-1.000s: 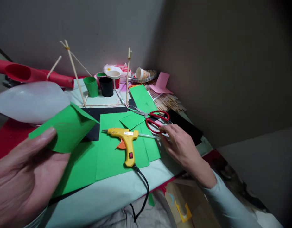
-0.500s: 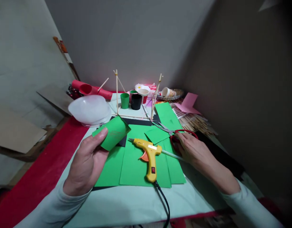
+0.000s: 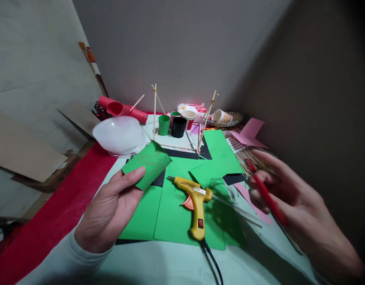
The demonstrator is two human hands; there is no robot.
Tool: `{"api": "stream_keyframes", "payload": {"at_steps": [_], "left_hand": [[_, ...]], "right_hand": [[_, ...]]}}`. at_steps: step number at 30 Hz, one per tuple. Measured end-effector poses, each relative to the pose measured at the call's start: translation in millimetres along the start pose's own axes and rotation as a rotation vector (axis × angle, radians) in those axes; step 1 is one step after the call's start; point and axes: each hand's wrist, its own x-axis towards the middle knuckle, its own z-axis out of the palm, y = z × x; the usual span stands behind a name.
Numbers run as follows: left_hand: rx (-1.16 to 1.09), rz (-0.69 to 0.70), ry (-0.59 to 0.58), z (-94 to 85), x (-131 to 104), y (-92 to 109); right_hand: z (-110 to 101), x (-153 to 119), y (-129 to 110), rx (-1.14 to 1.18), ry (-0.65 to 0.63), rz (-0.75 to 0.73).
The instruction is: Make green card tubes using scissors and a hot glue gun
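My left hand (image 3: 111,209) holds a rolled green paper tube (image 3: 148,163) between thumb and fingers at the left. At the right, my right hand (image 3: 292,202) is raised with its fingers wrapped round the scissors, whose red handle (image 3: 267,196) shows; their blades cannot be made out clearly. Between the hands a yellow glue gun (image 3: 197,206) lies on green paper sheets (image 3: 176,221), its nozzle pointing left and a glue stick out of its back. A small green paper piece (image 3: 204,174) lies just behind the gun.
Behind stand a stick frame (image 3: 154,113), a green cup (image 3: 164,125) and a black cup (image 3: 179,127). White bowls (image 3: 118,136) and red tubes (image 3: 118,108) are at the back left. Pink paper (image 3: 250,132) and wooden sticks lie right; a black cord (image 3: 212,257) runs to the front edge.
My right hand has lifted the scissors off the green sheets and moved right, towards me. My left hand still holds the tube, turned slightly. The view has shifted a little.
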Motion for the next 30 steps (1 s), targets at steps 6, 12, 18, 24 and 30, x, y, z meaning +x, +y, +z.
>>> {"api": "stream_keyframes", "payload": {"at_steps": [6,12,18,24,30], "left_hand": [[0.072,0.024,0.081,0.7,1.7,3.9],[0.152,0.064,0.046,0.0,7.2,2.4],[0.187,-0.016,0.129,-1.0,6.5,0.6],[0.164,-0.086,0.075,-3.9,4.4,-3.4],[0.091,-0.183,0.259,2.8,3.8,-5.0]], "right_hand": [[13.4,13.3,-14.0,-0.085,-0.232,-0.026],[34.1,25.8,-23.2,-0.332,-0.179,-0.552],[41.1,32.0,-3.0,-0.273,-0.129,-0.538],[42.9,21.1,0.3,-0.283,-0.049,-0.553],[52.5,7.1,-7.0,-0.249,-0.03,-0.54]]}}
